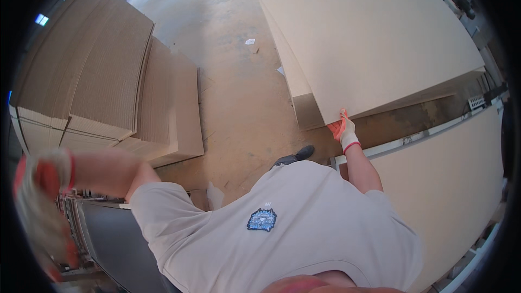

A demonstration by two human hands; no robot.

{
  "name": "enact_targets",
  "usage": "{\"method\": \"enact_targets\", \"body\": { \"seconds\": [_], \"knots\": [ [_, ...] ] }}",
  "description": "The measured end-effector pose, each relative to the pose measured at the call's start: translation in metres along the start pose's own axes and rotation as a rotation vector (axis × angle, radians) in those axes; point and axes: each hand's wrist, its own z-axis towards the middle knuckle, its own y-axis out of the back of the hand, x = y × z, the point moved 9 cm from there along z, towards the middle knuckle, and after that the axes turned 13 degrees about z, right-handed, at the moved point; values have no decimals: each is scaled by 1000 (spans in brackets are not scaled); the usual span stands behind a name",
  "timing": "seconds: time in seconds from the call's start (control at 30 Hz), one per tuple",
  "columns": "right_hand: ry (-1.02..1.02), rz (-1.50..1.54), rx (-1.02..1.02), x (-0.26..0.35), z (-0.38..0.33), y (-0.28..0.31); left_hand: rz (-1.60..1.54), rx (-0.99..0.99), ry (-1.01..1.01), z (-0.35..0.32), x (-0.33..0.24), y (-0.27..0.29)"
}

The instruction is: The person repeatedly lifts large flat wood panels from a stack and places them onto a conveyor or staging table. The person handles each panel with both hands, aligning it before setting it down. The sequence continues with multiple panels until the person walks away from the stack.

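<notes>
A large pale board (374, 38) lies on top of a stack at the upper right. My right hand (344, 132), in a white and orange work glove with a red cuff, grips the board's near corner. The thumb rests on the top face and the other fingers are at the edge, partly hidden under it. Out at the far left, my left hand (46, 201) wears a similar glove and is raised away from my body. Motion smears its fingers, so what it holds, if anything, does not show.
Tall stacks of brown cardboard sheets (92, 59) stand at the left. Another pale panel (445, 179) lies on a frame beside me at the right. A dark flat surface (116, 239) is at the lower left. Paper scraps (250, 42) lie on the concrete floor (217, 11).
</notes>
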Motion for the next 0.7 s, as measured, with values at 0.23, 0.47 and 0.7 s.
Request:
{"method": "enact_targets", "body": {
  "seconds": [0.23, 0.47, 0.7],
  "knots": [
    [-82, 251, 9, -18, -20, -6, 875, -368, 1897, -666, 334, 145],
    [-42, 241, -38, -20, -21, -15, 670, 455, 2769, -990, 183, 44],
    [26, 427, -212, -31, -16, -25, 685, -12, 2646, -915, 321, 118]
  ]
}}
